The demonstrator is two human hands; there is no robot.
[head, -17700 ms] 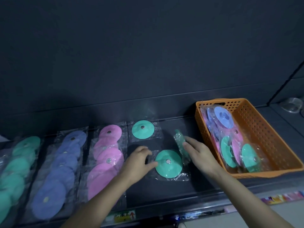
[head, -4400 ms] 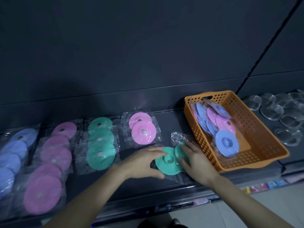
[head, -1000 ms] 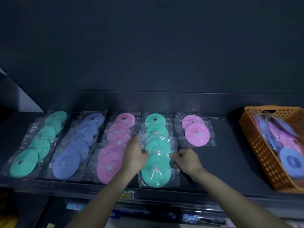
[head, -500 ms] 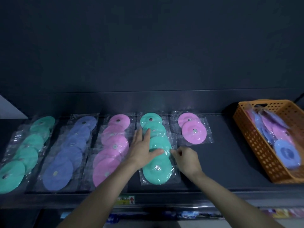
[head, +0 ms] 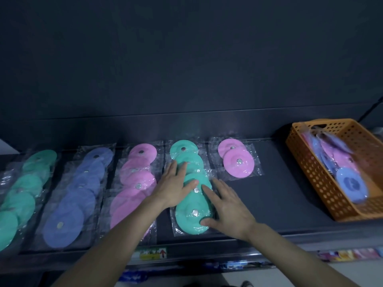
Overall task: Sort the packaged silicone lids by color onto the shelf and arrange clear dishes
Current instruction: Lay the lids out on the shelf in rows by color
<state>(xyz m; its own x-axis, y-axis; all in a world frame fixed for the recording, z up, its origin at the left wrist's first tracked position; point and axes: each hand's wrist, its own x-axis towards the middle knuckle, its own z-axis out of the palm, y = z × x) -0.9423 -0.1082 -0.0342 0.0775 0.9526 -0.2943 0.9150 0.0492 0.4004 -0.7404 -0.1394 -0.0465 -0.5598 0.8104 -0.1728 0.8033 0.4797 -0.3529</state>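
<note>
Dark shelf against a dark wall is carrying packaged silicone lids in colour rows. Well left of the orange basket, the left hand and right hand are lying flat, fingers straight and spread, gripping nothing, pressing the green row, likely squaring its overlapping bags. More blue and pink lids are waiting inside that basket.

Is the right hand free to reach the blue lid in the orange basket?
Likely yes: right hand lies open on green lids, bare shelf between, and the blue lid sits exposed in the basket.
</note>
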